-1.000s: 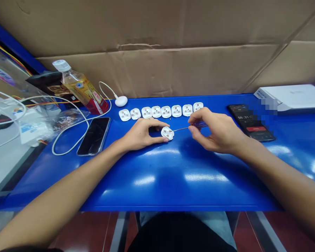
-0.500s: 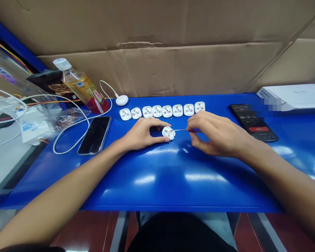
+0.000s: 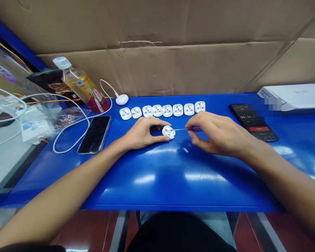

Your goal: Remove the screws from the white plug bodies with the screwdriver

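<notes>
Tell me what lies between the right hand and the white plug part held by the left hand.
In the head view, a thin screwdriver shaft bridges it, running from the right hand to the white plug part.

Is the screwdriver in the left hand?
No, the right hand grips the thin metal screwdriver; the left hand holds a small white plastic plug piece.

Nine white plug bases are on the counter (image 3: 157, 168): eight in the row (image 3: 167, 110) at the back, and one single plug base (image 3: 168, 132) in the left hand (image 3: 140, 134). One screwdriver (image 3: 182, 129) is in the right hand (image 3: 220, 134). There are two phones, a dark phone (image 3: 94, 134) and a timer phone (image 3: 253, 122). There is also one bottle (image 3: 80, 87), one white puck (image 3: 121, 99) and one white box (image 3: 294, 95).
</notes>
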Action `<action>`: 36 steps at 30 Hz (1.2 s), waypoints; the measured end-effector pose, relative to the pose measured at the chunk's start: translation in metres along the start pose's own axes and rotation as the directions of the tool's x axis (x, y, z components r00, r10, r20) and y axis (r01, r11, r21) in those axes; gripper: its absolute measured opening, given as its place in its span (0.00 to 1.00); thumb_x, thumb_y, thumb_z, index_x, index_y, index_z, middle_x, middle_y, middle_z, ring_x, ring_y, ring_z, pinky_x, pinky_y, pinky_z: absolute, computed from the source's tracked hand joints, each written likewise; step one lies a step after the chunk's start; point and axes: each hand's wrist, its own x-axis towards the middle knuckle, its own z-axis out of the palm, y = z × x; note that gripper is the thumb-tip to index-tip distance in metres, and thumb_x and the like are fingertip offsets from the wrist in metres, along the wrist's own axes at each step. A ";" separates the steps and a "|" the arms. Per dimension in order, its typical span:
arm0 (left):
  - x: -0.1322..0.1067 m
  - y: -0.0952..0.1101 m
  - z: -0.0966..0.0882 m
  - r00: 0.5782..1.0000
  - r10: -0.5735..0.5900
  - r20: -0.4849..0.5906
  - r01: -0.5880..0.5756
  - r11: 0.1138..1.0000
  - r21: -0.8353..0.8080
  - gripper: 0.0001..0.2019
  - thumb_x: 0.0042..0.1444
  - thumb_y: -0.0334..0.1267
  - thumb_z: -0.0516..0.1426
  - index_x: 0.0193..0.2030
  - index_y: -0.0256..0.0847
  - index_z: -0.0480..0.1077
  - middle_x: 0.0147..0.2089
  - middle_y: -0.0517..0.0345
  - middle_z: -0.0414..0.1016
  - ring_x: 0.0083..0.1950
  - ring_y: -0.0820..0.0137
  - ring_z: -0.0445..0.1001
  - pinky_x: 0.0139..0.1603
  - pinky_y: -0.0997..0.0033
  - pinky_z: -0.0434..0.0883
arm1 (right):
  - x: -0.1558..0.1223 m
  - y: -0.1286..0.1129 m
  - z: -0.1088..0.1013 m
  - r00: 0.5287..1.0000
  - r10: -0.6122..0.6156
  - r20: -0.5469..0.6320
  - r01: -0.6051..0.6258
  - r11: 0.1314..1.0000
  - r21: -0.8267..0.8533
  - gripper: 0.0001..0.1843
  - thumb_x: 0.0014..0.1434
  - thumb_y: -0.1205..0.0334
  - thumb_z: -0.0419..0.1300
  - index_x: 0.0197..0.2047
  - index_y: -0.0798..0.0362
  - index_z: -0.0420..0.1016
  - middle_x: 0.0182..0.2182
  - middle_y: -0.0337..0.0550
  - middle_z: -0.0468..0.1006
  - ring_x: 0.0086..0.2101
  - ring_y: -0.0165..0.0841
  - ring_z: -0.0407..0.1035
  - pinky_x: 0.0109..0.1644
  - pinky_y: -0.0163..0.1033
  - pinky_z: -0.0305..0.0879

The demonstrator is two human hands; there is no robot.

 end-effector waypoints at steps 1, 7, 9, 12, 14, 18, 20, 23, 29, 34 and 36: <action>0.000 0.000 0.000 1.000 -0.001 0.000 0.001 1.000 -0.001 0.24 0.56 0.50 0.70 0.56 0.41 0.81 0.48 0.52 0.85 0.45 0.63 0.81 0.46 0.67 0.73 | -0.001 0.000 0.001 1.000 0.029 0.002 -0.029 1.000 -0.009 0.07 0.70 0.64 0.56 0.49 0.53 0.72 0.39 0.48 0.82 0.37 0.42 0.78 0.39 0.43 0.72; 0.001 0.001 -0.001 1.000 -0.006 0.009 0.006 1.000 0.010 0.23 0.56 0.48 0.70 0.57 0.41 0.80 0.48 0.53 0.85 0.45 0.62 0.81 0.48 0.67 0.73 | -0.001 0.000 0.001 0.986 0.163 -0.043 -0.162 0.987 0.013 0.09 0.70 0.59 0.57 0.50 0.52 0.71 0.37 0.47 0.83 0.34 0.40 0.80 0.36 0.41 0.71; 0.000 0.002 -0.001 1.000 -0.010 0.013 0.010 1.000 0.000 0.23 0.57 0.49 0.70 0.57 0.41 0.80 0.50 0.52 0.85 0.47 0.62 0.81 0.49 0.67 0.74 | 0.000 0.000 0.002 0.979 0.199 -0.052 -0.196 0.979 0.062 0.09 0.68 0.62 0.58 0.50 0.52 0.70 0.39 0.47 0.83 0.35 0.40 0.80 0.36 0.40 0.71; 0.000 0.002 -0.001 1.000 -0.017 0.014 0.017 1.000 0.000 0.24 0.56 0.49 0.70 0.57 0.42 0.80 0.50 0.52 0.85 0.46 0.62 0.81 0.49 0.66 0.74 | 0.000 0.002 0.005 0.958 0.271 -0.089 -0.269 0.962 0.037 0.07 0.68 0.60 0.59 0.48 0.51 0.72 0.32 0.42 0.83 0.29 0.37 0.77 0.30 0.38 0.66; 0.000 0.003 -0.001 1.000 -0.013 0.011 0.013 1.000 0.004 0.24 0.56 0.49 0.70 0.57 0.42 0.81 0.49 0.52 0.85 0.46 0.62 0.81 0.49 0.66 0.75 | -0.001 0.004 0.008 0.955 0.286 -0.080 -0.286 0.958 0.009 0.07 0.68 0.57 0.60 0.46 0.50 0.73 0.26 0.38 0.79 0.24 0.35 0.74 0.28 0.37 0.62; 0.000 0.003 -0.001 1.000 -0.007 0.018 0.007 1.000 0.002 0.23 0.57 0.49 0.69 0.57 0.42 0.81 0.50 0.52 0.85 0.46 0.62 0.81 0.49 0.66 0.74 | -0.002 0.008 0.010 0.967 0.246 -0.062 -0.239 0.966 0.103 0.02 0.66 0.63 0.59 0.43 0.50 0.72 0.29 0.39 0.80 0.26 0.33 0.74 0.29 0.37 0.64; 0.000 0.003 -0.001 1.000 -0.007 0.021 0.007 1.000 0.004 0.24 0.57 0.50 0.69 0.57 0.42 0.80 0.49 0.52 0.85 0.46 0.62 0.81 0.49 0.65 0.74 | -0.001 0.009 0.009 0.963 0.234 -0.133 -0.218 0.968 0.126 0.02 0.63 0.66 0.59 0.40 0.50 0.71 0.29 0.38 0.80 0.26 0.32 0.74 0.30 0.36 0.66; 0.000 0.004 -0.001 1.000 -0.009 0.019 0.009 1.000 0.007 0.23 0.57 0.49 0.69 0.57 0.42 0.80 0.49 0.53 0.85 0.46 0.62 0.81 0.48 0.66 0.74 | -0.001 0.010 0.005 0.949 0.229 -0.216 -0.209 0.971 0.115 0.04 0.59 0.68 0.59 0.36 0.49 0.70 0.24 0.34 0.77 0.22 0.30 0.71 0.28 0.36 0.65; 0.000 0.004 -0.002 1.000 -0.015 0.022 0.015 1.000 0.010 0.25 0.57 0.51 0.69 0.57 0.42 0.80 0.48 0.52 0.85 0.46 0.62 0.80 0.47 0.66 0.73 | -0.001 0.012 0.003 0.961 0.213 -0.176 -0.199 0.975 0.094 0.05 0.56 0.68 0.59 0.33 0.48 0.68 0.22 0.33 0.75 0.20 0.29 0.69 0.27 0.36 0.63; 0.000 0.002 -0.001 0.999 -0.029 0.023 0.029 1.000 0.007 0.26 0.56 0.51 0.69 0.59 0.42 0.79 0.47 0.52 0.84 0.46 0.62 0.80 0.48 0.65 0.73 | -0.002 0.013 0.006 0.969 0.188 -0.161 -0.172 0.979 0.105 0.05 0.55 0.69 0.59 0.34 0.49 0.68 0.22 0.32 0.75 0.21 0.29 0.70 0.27 0.34 0.63; -0.001 0.001 -0.001 0.999 -0.030 0.013 0.029 1.000 0.004 0.27 0.56 0.51 0.69 0.60 0.42 0.78 0.46 0.53 0.83 0.45 0.63 0.79 0.48 0.66 0.73 | -0.002 0.013 0.006 0.968 0.197 -0.156 -0.183 0.978 0.102 0.05 0.55 0.68 0.59 0.34 0.48 0.68 0.22 0.32 0.75 0.20 0.29 0.70 0.27 0.35 0.63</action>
